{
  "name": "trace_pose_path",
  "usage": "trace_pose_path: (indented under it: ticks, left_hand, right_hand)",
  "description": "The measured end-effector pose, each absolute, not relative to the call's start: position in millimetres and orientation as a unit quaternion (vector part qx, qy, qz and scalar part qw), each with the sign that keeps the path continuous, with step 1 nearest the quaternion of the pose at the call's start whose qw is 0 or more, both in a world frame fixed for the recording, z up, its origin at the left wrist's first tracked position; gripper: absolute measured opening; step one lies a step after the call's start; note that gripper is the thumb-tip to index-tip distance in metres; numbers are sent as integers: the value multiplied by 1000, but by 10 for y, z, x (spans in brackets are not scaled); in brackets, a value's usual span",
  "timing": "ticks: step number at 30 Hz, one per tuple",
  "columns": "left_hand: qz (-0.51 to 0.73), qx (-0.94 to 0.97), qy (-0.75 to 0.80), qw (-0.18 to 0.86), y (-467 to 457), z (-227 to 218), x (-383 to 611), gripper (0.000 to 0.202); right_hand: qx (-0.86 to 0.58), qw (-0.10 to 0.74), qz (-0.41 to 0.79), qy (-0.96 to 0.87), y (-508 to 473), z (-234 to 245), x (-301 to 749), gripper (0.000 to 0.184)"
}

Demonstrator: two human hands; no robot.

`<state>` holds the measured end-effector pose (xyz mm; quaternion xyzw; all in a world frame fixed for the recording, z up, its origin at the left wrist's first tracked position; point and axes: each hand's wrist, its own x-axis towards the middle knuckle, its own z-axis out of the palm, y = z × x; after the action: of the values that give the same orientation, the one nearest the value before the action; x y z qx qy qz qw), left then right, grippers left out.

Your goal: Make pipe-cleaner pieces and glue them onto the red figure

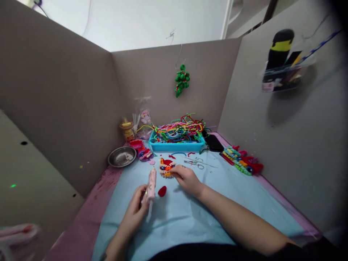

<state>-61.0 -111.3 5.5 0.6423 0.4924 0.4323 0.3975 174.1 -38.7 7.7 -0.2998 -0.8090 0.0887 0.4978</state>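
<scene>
My left hand (pixel 138 202) is wrapped round a pink hot glue gun (pixel 152 183), its nozzle pointing away from me and a white glue stick coming out of its rear. In front of the nozzle lies a small chenille-stem figure (pixel 164 168) in cream, orange, red and blue. The fingers of my right hand (pixel 186 177) are pinched at its right edge. A red fuzzy oval piece (pixel 162 191) rests on the blue sheet beside the glue gun, between my two hands.
A blue tray (pixel 178 146) heaped with coloured chenille stems stands at the back, with a black phone (pixel 214 143) beside it. Scissors (pixel 194 164) lie right of the figure. A metal bowl (pixel 122 157) sits left; colourful finished pieces (pixel 241 161) lie right. Grey panels enclose three sides.
</scene>
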Motion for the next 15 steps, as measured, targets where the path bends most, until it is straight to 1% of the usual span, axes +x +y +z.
trace_pose_path:
  ticks: [3, 7, 11, 15]
  left_hand:
    - [423, 714, 448, 333, -1143, 37, -617, 40]
    - [391, 779, 403, 279, -1181, -18, -624, 33]
    - [352, 821, 365, 264, -1192, -53, -634, 36]
    - [331, 834, 352, 267, -1191, -49, -632, 36]
  right_hand:
    - [-279, 526, 37, -802, -373, 105, 1796, 19]
    - [-269, 530, -24, -803, -348, 109, 1861, 15]
    - [-270, 505, -75, -816, -336, 110, 1881, 12]
    - [-257, 471, -128, -834, -362, 127, 1868, 17]
